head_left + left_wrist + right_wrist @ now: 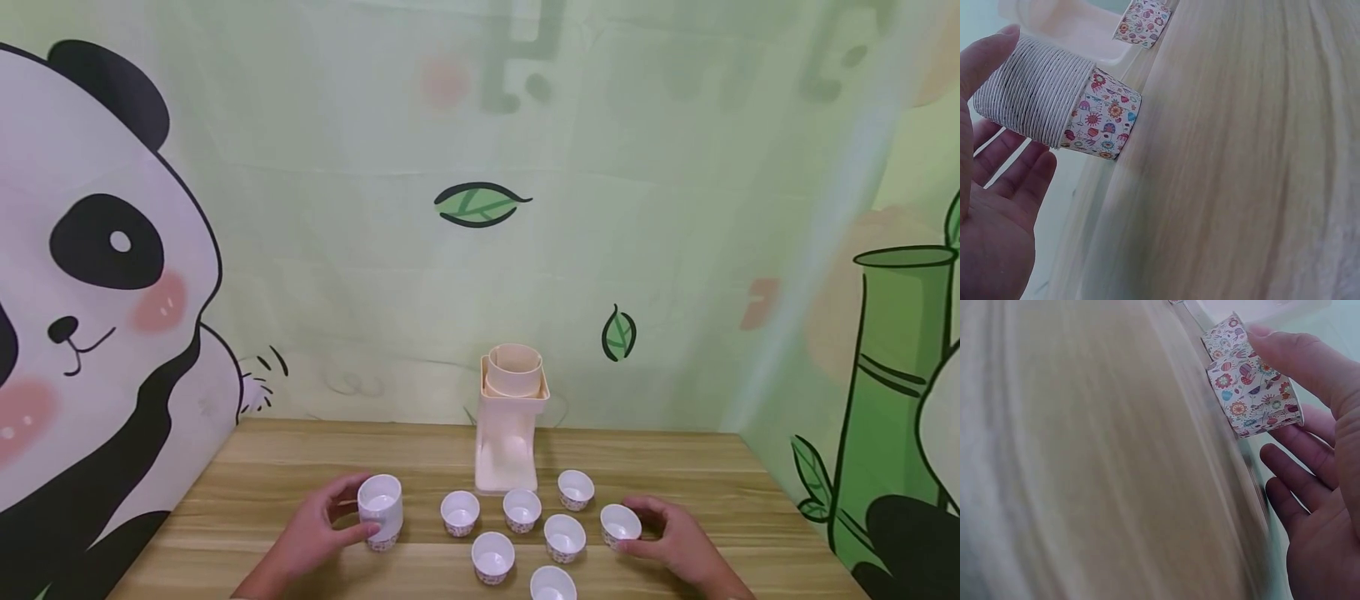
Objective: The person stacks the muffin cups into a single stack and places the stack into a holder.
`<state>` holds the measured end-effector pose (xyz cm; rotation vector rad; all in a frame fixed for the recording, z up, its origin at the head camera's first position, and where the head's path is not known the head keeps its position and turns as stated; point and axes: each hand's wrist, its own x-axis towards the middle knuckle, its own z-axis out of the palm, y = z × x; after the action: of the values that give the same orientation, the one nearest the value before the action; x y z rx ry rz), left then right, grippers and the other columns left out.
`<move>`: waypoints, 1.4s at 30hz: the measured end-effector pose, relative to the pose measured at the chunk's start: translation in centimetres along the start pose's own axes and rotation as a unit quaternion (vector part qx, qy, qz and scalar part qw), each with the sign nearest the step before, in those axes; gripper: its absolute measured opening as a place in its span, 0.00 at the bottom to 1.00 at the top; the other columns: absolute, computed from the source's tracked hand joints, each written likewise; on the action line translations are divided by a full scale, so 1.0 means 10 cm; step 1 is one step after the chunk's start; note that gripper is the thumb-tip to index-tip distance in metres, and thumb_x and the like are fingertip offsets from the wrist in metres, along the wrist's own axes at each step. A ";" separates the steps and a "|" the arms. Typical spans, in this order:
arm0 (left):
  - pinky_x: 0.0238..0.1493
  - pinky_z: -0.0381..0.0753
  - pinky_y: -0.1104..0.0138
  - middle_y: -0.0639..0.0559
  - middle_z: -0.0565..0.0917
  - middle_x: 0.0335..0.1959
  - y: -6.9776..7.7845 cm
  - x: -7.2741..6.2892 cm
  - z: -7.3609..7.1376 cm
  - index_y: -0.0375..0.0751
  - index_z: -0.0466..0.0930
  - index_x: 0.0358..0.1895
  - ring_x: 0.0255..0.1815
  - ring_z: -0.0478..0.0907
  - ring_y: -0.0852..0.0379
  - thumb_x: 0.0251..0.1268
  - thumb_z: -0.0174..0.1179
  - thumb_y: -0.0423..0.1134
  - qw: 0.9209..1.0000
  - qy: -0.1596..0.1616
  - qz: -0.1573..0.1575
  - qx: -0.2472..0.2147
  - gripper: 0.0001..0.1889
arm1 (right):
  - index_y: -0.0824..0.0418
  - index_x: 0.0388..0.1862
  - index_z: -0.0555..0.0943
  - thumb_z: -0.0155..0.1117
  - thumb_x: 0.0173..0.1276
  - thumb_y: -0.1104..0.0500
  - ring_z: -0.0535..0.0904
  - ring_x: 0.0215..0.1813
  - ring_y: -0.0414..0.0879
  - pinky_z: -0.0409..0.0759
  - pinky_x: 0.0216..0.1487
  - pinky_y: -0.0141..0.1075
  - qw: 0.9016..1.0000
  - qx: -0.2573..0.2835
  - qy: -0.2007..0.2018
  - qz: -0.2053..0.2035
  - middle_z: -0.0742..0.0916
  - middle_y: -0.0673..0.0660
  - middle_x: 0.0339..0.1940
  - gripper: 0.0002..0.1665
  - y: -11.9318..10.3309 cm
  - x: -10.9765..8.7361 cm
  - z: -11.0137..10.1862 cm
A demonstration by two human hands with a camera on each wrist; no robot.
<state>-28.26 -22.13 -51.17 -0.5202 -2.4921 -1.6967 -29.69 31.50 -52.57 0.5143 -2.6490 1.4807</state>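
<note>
On the left of the table, my left hand holds a nested stack of small paper cups, thumb at the front and fingers behind. The left wrist view shows many white rims piled above the flower-printed wall of the lowest cup. My right hand pinches a single paper cup at the right end of the group, between thumb and fingers. In the right wrist view this upright cup has its base at the wood, with another printed cup beyond it.
Several more paper cups stand apart, mouths up, between my hands, among them a cup near the stack and a cup at the front. Behind them is a pale pink stand with a round container on top. A printed cloth backdrop rises behind the table.
</note>
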 end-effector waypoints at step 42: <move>0.55 0.82 0.75 0.28 0.82 0.57 -0.12 0.08 -0.04 0.24 0.73 0.65 0.52 0.83 0.67 0.60 0.73 0.34 0.998 -0.023 0.008 -0.063 0.31 | 0.69 0.59 0.81 0.81 0.57 0.59 0.84 0.50 0.33 0.82 0.52 0.26 0.999 0.011 0.026 0.015 0.89 0.64 0.54 0.33 -0.19 -0.01 -0.05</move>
<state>-29.45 -22.76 -51.88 -0.5948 -2.4163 -1.8665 -29.03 31.06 -50.78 0.4332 -2.6151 1.5123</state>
